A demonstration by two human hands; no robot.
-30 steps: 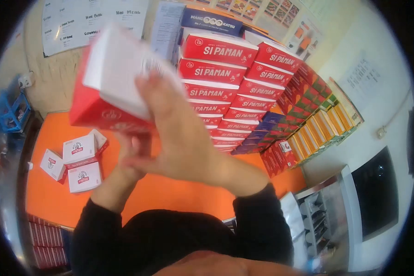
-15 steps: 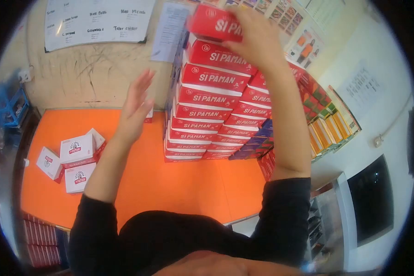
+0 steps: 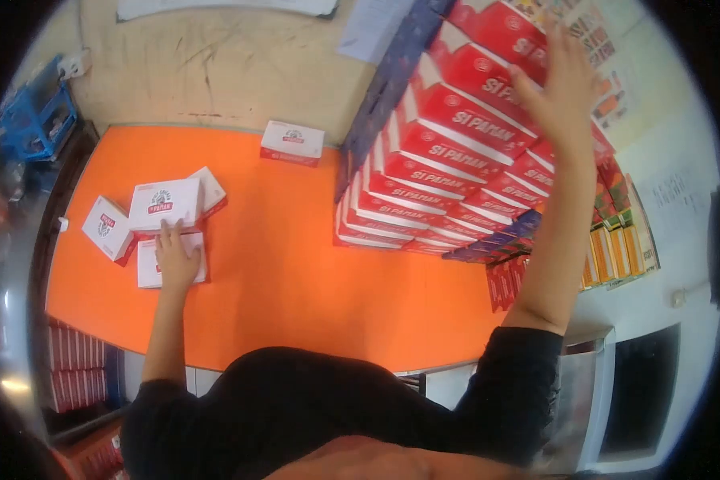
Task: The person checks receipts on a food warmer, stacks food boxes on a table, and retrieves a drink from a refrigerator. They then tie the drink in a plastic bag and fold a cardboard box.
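Observation:
My left hand, fingers spread, lies over the front one of several small white-and-red boxes at the left of the table. Its fingertips reach the lower edge of the upper box in that group, which overlaps its neighbours. Higher up on the right, my right hand has its fingers stretched out against the printed fronts of the top boxes in a tall stack of red "SI PAMAN" boxes. It does not wrap around any of them. The stack's top is partly cut off by the view.
One more white-and-red box stands near the wall on the orange table. Blue-purple boxes rise behind the red stack. Yellow-and-green boxes are at the right, and a blue rack at the far left.
My left hand has come down from mid-air onto the small boxes. My right hand has shifted from the top box to the stack's front side. The view has turned and tilted.

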